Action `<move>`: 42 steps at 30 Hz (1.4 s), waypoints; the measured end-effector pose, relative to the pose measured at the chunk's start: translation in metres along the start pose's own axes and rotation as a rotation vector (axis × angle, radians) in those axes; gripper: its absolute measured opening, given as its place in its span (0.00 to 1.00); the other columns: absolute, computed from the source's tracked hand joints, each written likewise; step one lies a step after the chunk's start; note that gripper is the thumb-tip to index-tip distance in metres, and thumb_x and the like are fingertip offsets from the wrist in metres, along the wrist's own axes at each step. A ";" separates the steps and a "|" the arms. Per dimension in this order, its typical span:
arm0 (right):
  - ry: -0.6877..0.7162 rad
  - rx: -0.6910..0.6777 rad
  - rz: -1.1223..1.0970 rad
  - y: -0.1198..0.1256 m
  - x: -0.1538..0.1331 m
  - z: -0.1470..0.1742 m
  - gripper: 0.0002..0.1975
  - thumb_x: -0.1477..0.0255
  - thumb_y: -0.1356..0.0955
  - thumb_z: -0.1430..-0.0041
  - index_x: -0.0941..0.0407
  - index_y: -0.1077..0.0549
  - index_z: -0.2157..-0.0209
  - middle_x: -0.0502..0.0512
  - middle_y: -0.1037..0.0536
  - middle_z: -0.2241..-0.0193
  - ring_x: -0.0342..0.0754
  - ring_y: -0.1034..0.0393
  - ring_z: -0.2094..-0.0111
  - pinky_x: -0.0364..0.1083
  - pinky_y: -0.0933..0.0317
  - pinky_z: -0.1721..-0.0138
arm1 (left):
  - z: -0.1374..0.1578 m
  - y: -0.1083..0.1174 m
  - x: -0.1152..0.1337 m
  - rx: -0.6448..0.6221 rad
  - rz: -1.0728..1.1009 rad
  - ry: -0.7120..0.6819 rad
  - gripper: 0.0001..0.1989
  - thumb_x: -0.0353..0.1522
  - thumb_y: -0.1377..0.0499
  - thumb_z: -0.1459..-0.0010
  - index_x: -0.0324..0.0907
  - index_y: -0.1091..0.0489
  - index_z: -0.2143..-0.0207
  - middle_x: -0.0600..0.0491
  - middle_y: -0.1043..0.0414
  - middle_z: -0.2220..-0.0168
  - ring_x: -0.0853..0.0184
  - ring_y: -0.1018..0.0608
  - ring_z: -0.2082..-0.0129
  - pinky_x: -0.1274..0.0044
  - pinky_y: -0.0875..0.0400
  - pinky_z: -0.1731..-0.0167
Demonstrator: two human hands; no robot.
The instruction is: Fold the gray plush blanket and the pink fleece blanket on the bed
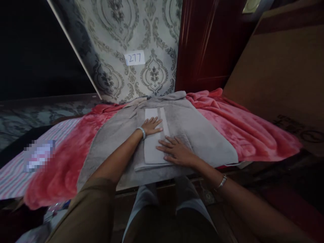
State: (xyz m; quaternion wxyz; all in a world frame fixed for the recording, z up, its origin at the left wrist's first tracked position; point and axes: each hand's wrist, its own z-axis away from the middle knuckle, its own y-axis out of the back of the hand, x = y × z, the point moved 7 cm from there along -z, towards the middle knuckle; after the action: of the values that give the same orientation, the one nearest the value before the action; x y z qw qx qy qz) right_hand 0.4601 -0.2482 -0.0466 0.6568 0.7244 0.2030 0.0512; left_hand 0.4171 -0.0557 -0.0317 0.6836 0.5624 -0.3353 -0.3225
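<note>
A folded pale cloth [154, 152], which looks like a towel, lies lengthwise in the middle with a lighter band along its right upper part. My left hand [152, 126], a bracelet at its wrist, rests flat on the upper half with fingers spread. Lower and to the right, my right hand [176, 151] lies open, its fingertips on the folded cloth and its palm over the grey cloth beside it. Beneath everything is the large grey cloth [210, 141], spread out with a bunched far edge. Neither hand grips anything.
A red plush blanket [63, 165] shows on both sides under the grey cloth. Far left is a striped cloth [15, 175]. A large cardboard box [283, 74] stands at right. Patterned wall [152, 30] with a paper marked 277 [135, 58] and a dark red door [202, 40] are behind.
</note>
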 end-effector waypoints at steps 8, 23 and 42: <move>-0.028 0.010 0.004 0.001 -0.004 0.002 0.25 0.60 0.39 0.29 0.43 0.41 0.33 0.48 0.46 0.31 0.58 0.60 0.29 0.67 0.61 0.34 | 0.112 -0.021 0.011 0.043 0.036 -0.045 0.31 0.46 0.54 0.33 0.52 0.51 0.30 0.51 0.64 0.26 0.56 0.58 0.27 0.55 0.63 0.32; -0.217 0.280 0.028 -0.012 -0.066 0.013 0.33 0.65 0.31 0.40 0.59 0.38 0.35 0.67 0.38 0.35 0.63 0.51 0.32 0.63 0.57 0.34 | 0.227 -0.045 0.000 0.548 0.839 0.294 0.28 0.49 0.44 0.41 0.46 0.29 0.42 0.48 0.41 0.32 0.55 0.41 0.32 0.62 0.43 0.35; -0.190 0.281 0.111 -0.009 -0.080 -0.008 0.32 0.68 0.33 0.36 0.58 0.41 0.33 0.67 0.36 0.36 0.64 0.47 0.34 0.62 0.51 0.35 | 0.228 -0.047 -0.014 0.724 1.211 0.364 0.28 0.49 0.34 0.53 0.43 0.24 0.54 0.46 0.23 0.50 0.57 0.24 0.48 0.66 0.33 0.45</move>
State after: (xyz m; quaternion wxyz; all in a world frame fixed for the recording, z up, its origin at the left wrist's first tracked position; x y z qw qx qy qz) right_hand 0.3821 -0.2689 -0.0387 0.5613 0.8209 0.1049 -0.0102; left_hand 0.2191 -0.1774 -0.0467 0.5581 0.5138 -0.5543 0.3423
